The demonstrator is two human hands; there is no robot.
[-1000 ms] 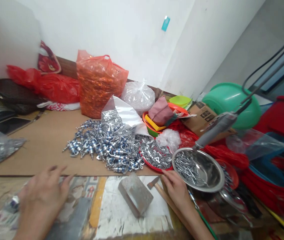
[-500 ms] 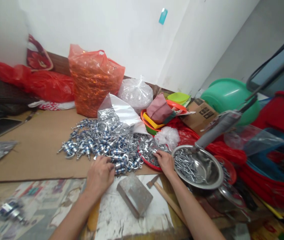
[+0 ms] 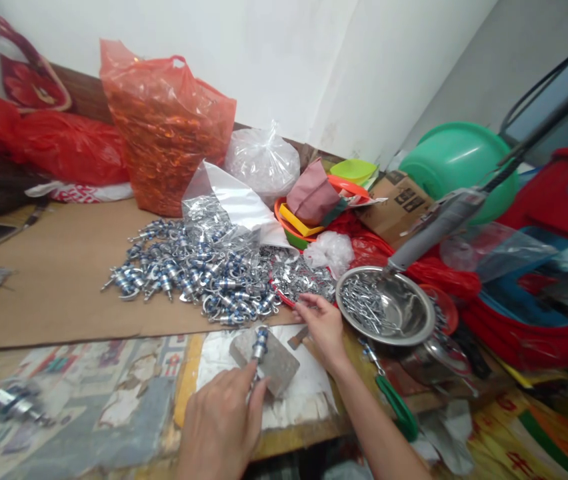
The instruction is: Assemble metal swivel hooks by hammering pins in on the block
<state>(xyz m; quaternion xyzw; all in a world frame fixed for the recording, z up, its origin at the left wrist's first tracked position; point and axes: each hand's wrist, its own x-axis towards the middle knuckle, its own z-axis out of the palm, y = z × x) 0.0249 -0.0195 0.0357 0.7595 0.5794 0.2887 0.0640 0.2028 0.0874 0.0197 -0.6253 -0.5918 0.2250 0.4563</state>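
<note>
My left hand point(image 3: 224, 413) is closed on a blue and silver metal fitting point(image 3: 260, 343), which stands upright over the grey metal block point(image 3: 279, 367). My right hand point(image 3: 321, 327) is at the near edge of a red tray of small metal parts point(image 3: 304, 277), thumb and fingers close together; whatever they hold is too small to make out. Beneath that hand shows the head of a hammer point(image 3: 297, 337). A heap of blue and silver fittings point(image 3: 199, 273) lies on the cardboard point(image 3: 64, 267) beyond my left hand.
A steel bowl of metal pins point(image 3: 427, 327) is right of my right hand, with a grey-handled tool point(image 3: 424, 233) leaning over it. Behind stand an orange bag point(image 3: 164, 133) and a green basin point(image 3: 459, 167). A green-corded fitting point(image 3: 397, 403) hangs at the table edge.
My left hand has left the heap and come nearer with a fitting, now over the block. My right hand has drawn back slightly from the small parts. The view has shifted.
</note>
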